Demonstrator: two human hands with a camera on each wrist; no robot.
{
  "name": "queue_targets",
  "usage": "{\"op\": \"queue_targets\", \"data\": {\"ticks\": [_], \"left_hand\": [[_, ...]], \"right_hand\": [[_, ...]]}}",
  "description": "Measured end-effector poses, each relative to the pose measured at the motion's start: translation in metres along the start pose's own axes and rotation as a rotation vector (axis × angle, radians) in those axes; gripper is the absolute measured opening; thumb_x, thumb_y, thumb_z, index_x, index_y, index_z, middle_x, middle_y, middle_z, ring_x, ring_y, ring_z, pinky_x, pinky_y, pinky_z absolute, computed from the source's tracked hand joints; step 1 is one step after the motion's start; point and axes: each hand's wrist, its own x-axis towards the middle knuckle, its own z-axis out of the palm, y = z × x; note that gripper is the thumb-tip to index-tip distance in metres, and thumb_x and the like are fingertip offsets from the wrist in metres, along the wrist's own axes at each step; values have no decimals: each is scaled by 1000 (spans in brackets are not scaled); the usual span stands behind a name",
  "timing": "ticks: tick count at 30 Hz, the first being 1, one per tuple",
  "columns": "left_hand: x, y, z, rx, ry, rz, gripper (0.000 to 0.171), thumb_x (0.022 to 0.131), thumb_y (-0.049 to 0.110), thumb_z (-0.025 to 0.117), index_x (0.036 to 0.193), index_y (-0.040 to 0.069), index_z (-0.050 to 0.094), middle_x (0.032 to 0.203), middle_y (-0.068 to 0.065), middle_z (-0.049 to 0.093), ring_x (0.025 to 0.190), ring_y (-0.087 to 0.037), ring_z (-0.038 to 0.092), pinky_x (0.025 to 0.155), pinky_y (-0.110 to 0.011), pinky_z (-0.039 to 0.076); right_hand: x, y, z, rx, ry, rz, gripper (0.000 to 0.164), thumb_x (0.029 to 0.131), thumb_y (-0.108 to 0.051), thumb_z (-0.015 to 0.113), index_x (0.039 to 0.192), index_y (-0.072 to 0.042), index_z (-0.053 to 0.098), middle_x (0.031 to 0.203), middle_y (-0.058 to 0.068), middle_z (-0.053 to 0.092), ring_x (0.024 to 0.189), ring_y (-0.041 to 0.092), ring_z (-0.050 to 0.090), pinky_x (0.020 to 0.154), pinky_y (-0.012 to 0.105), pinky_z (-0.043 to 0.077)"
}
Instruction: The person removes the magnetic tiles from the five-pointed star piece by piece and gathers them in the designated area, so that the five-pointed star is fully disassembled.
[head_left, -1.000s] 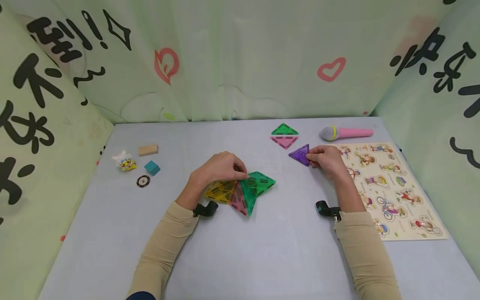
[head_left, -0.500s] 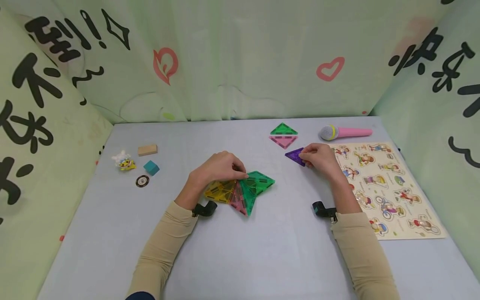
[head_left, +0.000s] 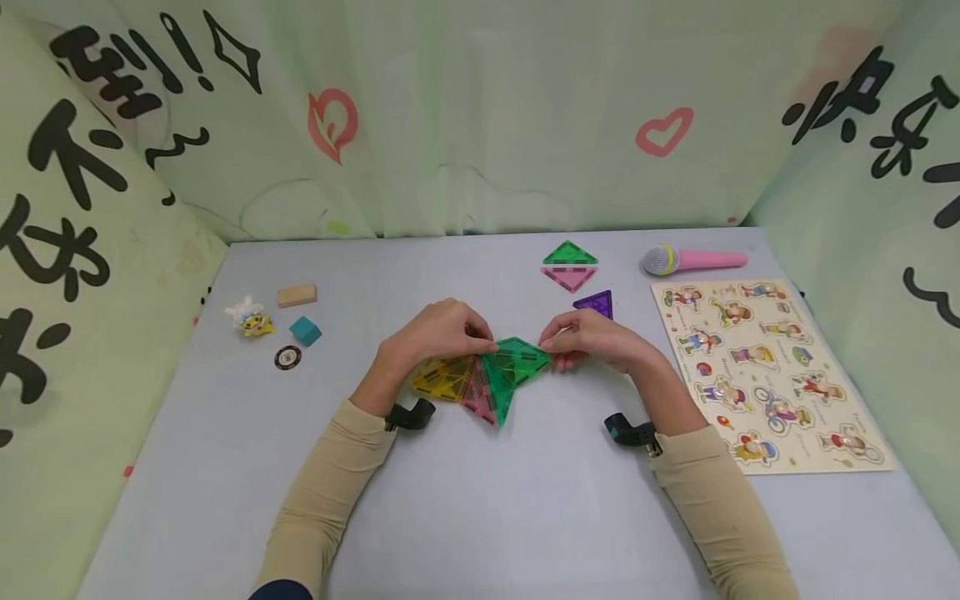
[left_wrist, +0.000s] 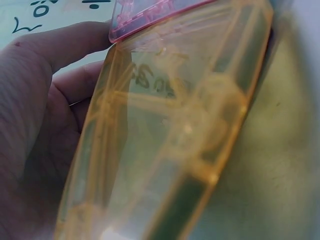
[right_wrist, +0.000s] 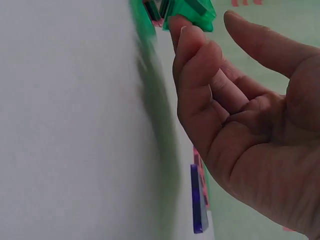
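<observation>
A joined row of translucent magnetic tiles, with yellow tiles (head_left: 441, 380), a pink tile (head_left: 478, 395) and green tiles (head_left: 517, 363), stands tilted over the table's middle. My left hand (head_left: 438, 333) pinches its top edge near where pink meets green. Close up in the left wrist view, the yellow tile (left_wrist: 165, 125) covers part of the fingers. My right hand (head_left: 592, 340) is at the right tip of the green tiles, thumb and fingers spread apart around it in the right wrist view. A purple triangular tile (head_left: 597, 303) lies just behind the right hand, apart from it.
A green triangle (head_left: 570, 253) and a pink triangle (head_left: 570, 276) lie at the back. A pink toy microphone (head_left: 708, 259) and a wooden picture puzzle board (head_left: 757, 354) are on the right. Leftward are a wooden block (head_left: 297, 295), teal block (head_left: 305, 331), round chip (head_left: 288, 357) and small figurine (head_left: 252, 318).
My right hand has let go of the purple tile, leaving it on the table, and has moved left and nearer to the green tiles. The left hand keeps its hold.
</observation>
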Motion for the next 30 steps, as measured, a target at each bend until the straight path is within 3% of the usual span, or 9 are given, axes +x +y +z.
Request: {"op": "queue_targets", "data": {"ticks": [8, 16, 24, 30], "left_hand": [[-2, -2, -1, 1, 16, -2, 23, 92, 43, 67, 97, 24, 79, 90, 13, 74, 83, -8, 63, 75, -26, 53], [-3, -1, -2, -15, 33, -32, 21, 93, 42, 67, 93, 25, 79, 87, 13, 73, 80, -10, 63, 70, -27, 52], [-2, -2, -2, -30, 36, -56, 21, 93, 42, 67, 93, 25, 79, 87, 13, 73, 80, -9, 64, 70, -27, 52], [-3, -1, -2, -30, 29, -65, 21, 92, 42, 67, 94, 24, 79, 91, 12, 74, 84, -9, 63, 73, -27, 52]], "right_hand": [[9, 6, 10, 215, 23, 43, 30, 91, -12, 70, 113, 7, 60, 81, 1, 67, 69, 13, 65, 69, 25, 57], [14, 9, 11, 337, 65, 40, 35, 93, -8, 67, 122, 10, 58, 91, 0, 68, 73, 9, 62, 70, 22, 55], [16, 10, 11, 368, 54, 21, 33, 95, -5, 63, 124, 9, 57, 94, 0, 69, 77, 9, 63, 74, 21, 55], [18, 9, 13, 336, 94, -8, 33, 93, -2, 64, 123, 11, 57, 88, -3, 71, 75, 7, 62, 69, 21, 53]]}}
